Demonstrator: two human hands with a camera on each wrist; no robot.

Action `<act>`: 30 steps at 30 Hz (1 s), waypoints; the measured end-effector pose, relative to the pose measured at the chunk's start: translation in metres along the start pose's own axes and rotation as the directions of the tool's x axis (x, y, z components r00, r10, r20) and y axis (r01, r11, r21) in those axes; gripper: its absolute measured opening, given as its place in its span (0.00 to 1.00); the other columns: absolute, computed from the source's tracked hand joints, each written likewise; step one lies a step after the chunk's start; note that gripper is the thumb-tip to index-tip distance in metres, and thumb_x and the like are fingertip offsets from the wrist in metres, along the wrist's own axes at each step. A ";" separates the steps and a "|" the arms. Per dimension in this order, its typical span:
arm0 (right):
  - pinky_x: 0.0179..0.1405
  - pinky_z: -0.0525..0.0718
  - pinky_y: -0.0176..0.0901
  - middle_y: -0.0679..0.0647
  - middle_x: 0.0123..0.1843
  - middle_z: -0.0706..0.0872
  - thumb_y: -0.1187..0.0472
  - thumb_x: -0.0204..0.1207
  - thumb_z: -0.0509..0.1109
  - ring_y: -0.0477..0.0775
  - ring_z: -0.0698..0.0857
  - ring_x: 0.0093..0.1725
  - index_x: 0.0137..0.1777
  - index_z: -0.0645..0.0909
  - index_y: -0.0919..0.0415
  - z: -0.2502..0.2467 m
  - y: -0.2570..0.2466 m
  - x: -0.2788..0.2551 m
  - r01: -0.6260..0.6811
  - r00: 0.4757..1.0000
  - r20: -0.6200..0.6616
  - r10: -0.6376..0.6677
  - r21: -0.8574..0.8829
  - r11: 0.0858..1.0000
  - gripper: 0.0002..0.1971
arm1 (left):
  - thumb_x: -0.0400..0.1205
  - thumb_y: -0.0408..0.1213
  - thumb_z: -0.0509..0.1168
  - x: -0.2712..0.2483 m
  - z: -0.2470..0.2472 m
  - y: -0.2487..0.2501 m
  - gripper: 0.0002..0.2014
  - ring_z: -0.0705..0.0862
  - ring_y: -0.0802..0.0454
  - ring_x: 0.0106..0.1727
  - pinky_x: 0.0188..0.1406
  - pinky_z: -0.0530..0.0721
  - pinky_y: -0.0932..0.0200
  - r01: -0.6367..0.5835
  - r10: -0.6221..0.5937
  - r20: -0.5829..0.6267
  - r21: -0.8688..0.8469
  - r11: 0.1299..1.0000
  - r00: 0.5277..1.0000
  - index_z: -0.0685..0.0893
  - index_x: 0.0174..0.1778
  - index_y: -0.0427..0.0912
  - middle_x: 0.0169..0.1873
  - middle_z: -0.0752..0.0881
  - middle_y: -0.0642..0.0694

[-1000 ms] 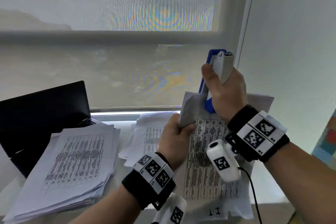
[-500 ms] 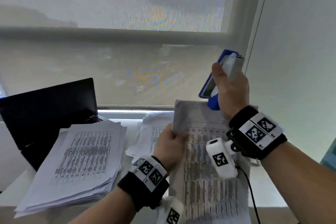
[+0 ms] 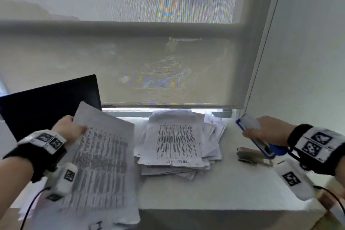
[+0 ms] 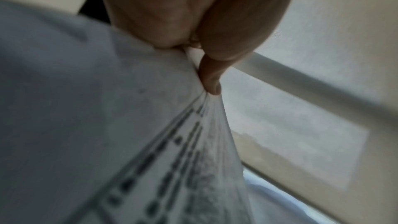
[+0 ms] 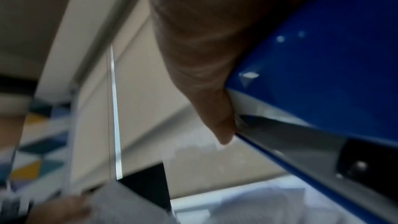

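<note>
Head view: we see the left hand (image 3: 67,130) pinching a set of printed sheets (image 3: 104,164) by its far left corner, over the left end of the bench (image 3: 224,188). The sheets' long axis runs from the far edge toward the near edge. The right hand (image 3: 270,130) is curled round a blue stapler (image 3: 249,124) over the right end. The stapler's long axis slants from far-left to near-right, and a grey metal item (image 3: 246,155) lies just beneath it. A loose pile of papers (image 3: 177,140) lies between the hands, and a dark laptop (image 3: 46,102) stands behind the left one. We judge the coming move to be a put-down: each thing hangs over its own end, so neither hand need cross the pile. Only the left wrist view shows the fingertips (image 4: 212,84) clamping the paper edge. Only the right wrist view shows fingers wrapped on the stapler's blue body.
</note>
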State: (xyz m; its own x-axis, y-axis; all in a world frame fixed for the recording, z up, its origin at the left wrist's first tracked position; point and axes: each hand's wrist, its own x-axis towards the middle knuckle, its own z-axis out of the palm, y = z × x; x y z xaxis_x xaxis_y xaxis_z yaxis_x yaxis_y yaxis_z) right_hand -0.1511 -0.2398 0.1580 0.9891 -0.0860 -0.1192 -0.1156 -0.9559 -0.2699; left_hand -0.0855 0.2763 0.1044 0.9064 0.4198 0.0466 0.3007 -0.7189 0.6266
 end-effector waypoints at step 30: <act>0.28 0.71 0.29 0.45 0.35 0.78 0.50 0.77 0.67 0.47 0.80 0.38 0.41 0.76 0.52 0.128 0.006 0.076 0.062 0.967 0.248 -0.050 -0.042 0.997 0.08 | 0.80 0.48 0.71 -0.040 0.184 0.069 0.11 0.81 0.52 0.64 0.70 0.75 0.52 -0.787 0.526 0.748 -0.010 0.617 0.404 0.88 0.56 0.50 0.63 0.85 0.53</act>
State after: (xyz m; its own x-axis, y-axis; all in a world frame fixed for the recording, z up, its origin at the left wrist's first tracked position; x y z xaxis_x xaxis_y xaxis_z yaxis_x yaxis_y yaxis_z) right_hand -0.0881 -0.2165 0.0252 0.9402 0.0343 -0.3389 -0.0497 -0.9704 -0.2362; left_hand -0.0464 0.1081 0.0032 0.7461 -0.6235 -0.2335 -0.5305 -0.7686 0.3574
